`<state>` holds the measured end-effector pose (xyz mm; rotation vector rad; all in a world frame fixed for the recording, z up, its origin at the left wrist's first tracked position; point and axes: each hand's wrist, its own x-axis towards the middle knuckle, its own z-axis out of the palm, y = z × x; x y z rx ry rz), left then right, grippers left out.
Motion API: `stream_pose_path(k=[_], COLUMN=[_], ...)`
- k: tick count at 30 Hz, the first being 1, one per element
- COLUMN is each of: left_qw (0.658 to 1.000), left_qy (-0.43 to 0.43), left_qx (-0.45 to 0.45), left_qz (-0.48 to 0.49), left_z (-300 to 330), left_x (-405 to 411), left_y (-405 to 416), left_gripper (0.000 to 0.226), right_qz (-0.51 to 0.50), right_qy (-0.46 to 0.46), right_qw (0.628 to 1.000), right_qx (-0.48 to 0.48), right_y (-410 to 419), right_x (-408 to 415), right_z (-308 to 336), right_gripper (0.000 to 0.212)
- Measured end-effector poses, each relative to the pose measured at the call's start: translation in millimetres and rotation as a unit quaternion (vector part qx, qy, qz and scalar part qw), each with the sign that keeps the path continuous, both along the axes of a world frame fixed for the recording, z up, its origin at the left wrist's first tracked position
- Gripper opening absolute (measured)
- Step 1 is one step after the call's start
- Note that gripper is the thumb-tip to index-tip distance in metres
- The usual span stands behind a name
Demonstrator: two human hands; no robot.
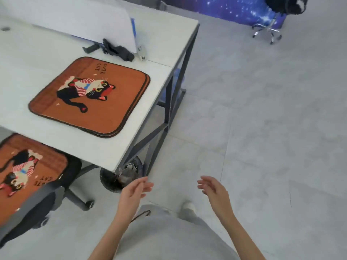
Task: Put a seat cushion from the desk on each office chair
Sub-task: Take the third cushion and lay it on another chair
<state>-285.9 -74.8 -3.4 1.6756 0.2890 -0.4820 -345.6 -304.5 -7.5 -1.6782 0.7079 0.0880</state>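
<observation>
Seat cushions (90, 96), orange with a cat picture, lie stacked flat on the white table (165, 44), near its front right corner; at least two edges show in the pile. They lie up and to the left of both hands, so the left hand (134, 194) is the nearer one, with the right hand (214, 190) further out over the floor. Roughly square, the stack has no clear long axis. Both hands hang low in front of the body, palms turned inward, each grip loosely spread and holding nothing. One cushion (24, 171) already sits on the office chair (56, 199) at lower left; another chair (277, 17) stands well apart, top right.
</observation>
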Motion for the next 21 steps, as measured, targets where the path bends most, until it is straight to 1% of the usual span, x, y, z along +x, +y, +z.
stream_pose_path(k=[2, 4, 6, 9, 12, 14, 18, 21], left_qw=[0.996, 0.984, 0.97, 0.949, 0.932, 0.927, 0.926, 0.917], left_qy=[0.024, 0.046, 0.05, 0.035, 0.018, 0.003, -0.032, -0.032], left_qx=[0.003, -0.001, 0.001, 0.016, 0.024, 0.027, 0.051, 0.087], left_qz=[0.092, 0.173, 0.24, 0.313, 0.361, 0.375, 0.373, 0.387], left_z=[0, 1, 1, 0, -5, -1, 13, 19], left_x=[-2, -3, 4, 31, 78, 117, 203, 249], left_y=[-3, -10, -17, -24, -23, -18, -1, 16], left_gripper=[0.028, 0.029, 0.029, 0.027, 0.028, 0.027, 0.028, 0.026], right_qz=[0.09, 0.16, 0.206, 0.267, 0.312, 0.341, 0.411, 0.45], right_qy=[-0.028, -0.06, -0.084, -0.099, -0.086, -0.067, -0.037, -0.021], right_qw=[0.996, 0.985, 0.975, 0.959, 0.946, 0.937, 0.911, 0.891], right_qx=[-0.012, -0.012, -0.002, 0.015, 0.029, 0.027, -0.008, -0.053], right_y=[-19, -27, -25, -13, 1, 7, 16, 25], right_x=[66, 127, 183, 252, 305, 329, 378, 420], right_z=[13, 23, 31, 31, 17, 8, -1, 0], right_gripper=[0.023, 0.023, 0.023, 0.022, 0.024, 0.023, 0.023, 0.022])
